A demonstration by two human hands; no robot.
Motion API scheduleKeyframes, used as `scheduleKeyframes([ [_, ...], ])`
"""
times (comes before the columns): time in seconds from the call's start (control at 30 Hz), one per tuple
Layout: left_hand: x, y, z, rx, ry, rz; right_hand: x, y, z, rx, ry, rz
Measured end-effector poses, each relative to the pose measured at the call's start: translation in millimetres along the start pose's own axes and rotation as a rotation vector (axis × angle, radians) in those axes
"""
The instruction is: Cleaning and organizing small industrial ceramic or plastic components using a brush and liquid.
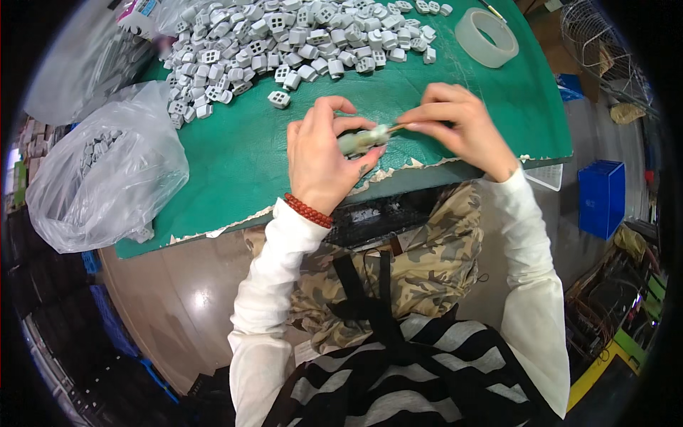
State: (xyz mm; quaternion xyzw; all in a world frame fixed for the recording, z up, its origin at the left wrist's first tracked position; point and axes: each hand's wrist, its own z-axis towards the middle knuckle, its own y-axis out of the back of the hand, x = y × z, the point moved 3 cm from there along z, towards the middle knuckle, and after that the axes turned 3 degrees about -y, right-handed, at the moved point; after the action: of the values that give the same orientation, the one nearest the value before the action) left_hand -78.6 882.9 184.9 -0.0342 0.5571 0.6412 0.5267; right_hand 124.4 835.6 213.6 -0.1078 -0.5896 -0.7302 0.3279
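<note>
Green matting covers the work table (pixel 235 164), its near edge torn and ragged, and both of the person's hands meet just above that edge in the head view. The left hand (pixel 324 160), a red bead bracelet (pixel 308 211) on its wrist, is closed around a small pale-green plastic part (pixel 361 139), thumb and fingers wrapped over it. The right hand (pixel 462 124) pinches a thin stick-like tool (pixel 395 129) between thumb and fingertips, and the tool's tip touches the end of the part. Farther back on the mat lies a wide heap of small grey-white grid-holed blocks (pixel 299 39), one stray block (pixel 279 99) lying apart from it, nearer the hands. A roll of clear tape (pixel 486 37) sits at the far right of the mat. At the left edge rests a clear plastic bag (pixel 107 171) holding more of the blocks.
</note>
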Motion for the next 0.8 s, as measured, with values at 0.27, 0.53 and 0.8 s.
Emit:
scheduleKeyframes([
  [0.27, 4, -1, -2, -0.017, -0.029, -0.015, 3, -3, 4, -0.001, 0.066, 0.012],
  [0.53, -4, -1, 1, -0.019, -0.049, -0.001, -7, 12, -3, 0.023, 0.008, -0.020],
  [0.8, -24, 30, 1, -0.282, -0.281, 0.109, -9, 21, -5, -0.002, -0.122, 0.230],
])
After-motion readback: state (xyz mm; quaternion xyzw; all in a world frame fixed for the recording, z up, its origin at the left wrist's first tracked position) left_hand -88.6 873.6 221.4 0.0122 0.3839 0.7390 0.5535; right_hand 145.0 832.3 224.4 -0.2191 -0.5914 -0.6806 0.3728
